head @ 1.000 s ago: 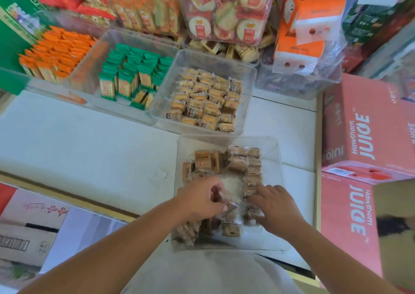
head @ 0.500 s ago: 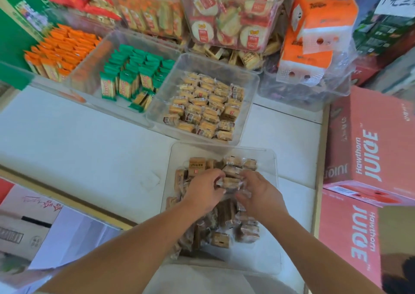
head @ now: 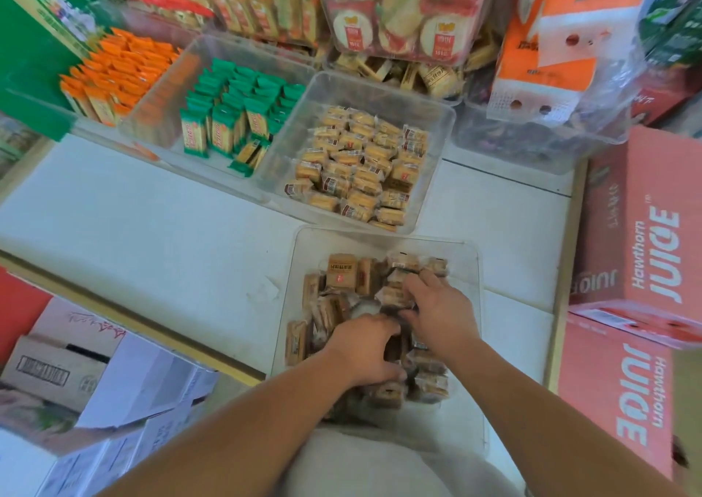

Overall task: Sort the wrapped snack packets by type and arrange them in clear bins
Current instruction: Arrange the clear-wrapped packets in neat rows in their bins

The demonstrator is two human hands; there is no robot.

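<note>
Clear bins, four counted on the white desk (head: pixel 133 223).
- Near bin (head: pixel 473 268), lower centre: a loose heap of brown wrapped snack packets (head: pixel 342 273), too jumbled to count. Its far rim lies just beside the yellow bin.
- Mid-frame row, left to right: orange packets (head: pixel 117 67), green packets (head: pixel 235 113), yellow packets (head: pixel 361 166) in their bin (head: pixel 437 117).

Hands, two, both in the near bin.
- Left hand (head: pixel 364 348): fingers curled down into the heap; whether they pinch a packet cannot be told.
- Right hand (head: pixel 440 314): fingers spread, laid on the packets.

Juice cartons (head: pixel 645 223), two, stacked at right, close to the near bin.

Open desk lies left of the near bin, out to the wooden edge.
</note>
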